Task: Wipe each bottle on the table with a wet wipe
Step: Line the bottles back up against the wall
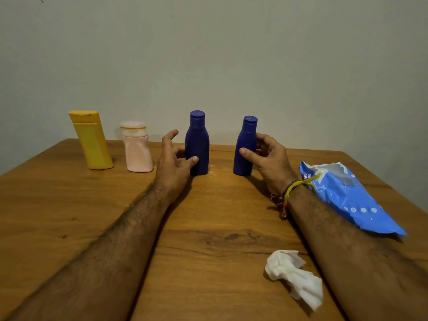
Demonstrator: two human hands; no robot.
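Where the wooden table (69, 205) meets the pale wall, four bottles stand in a row along its far edge, and I take the left blue bottle (197, 144) as my marker. Just to its right, with a gap of bare wood between, stands the right blue bottle (245, 147), capped like the first and a little shorter in the view. To the left of the marker is a pale pink bottle (137, 149) with a clouded cap, and farther left again a yellow bottle (91, 140) that leans in this wide view; what any of them holds cannot be seen through the plastic. Well to the right of the marker, past the second blue bottle, lies a blue wipes packet (347, 195), its top torn open and showing a silvery lining; I cannot make out wipes inside. Nearer to me and to the right of the marker, a crumpled white wet wipe (294, 276) lies loose on the wood, touched by neither hand. The left hand (173, 158) reaches forward with its forearm low over the table, thumb against the front of the marker bottle and fingers spread behind its left side, cupping rather than clamping it. The right hand (268, 154), a knotted thread band (287, 193) at its wrist, grips the right blue bottle, thumb in front, fingers curled behind.
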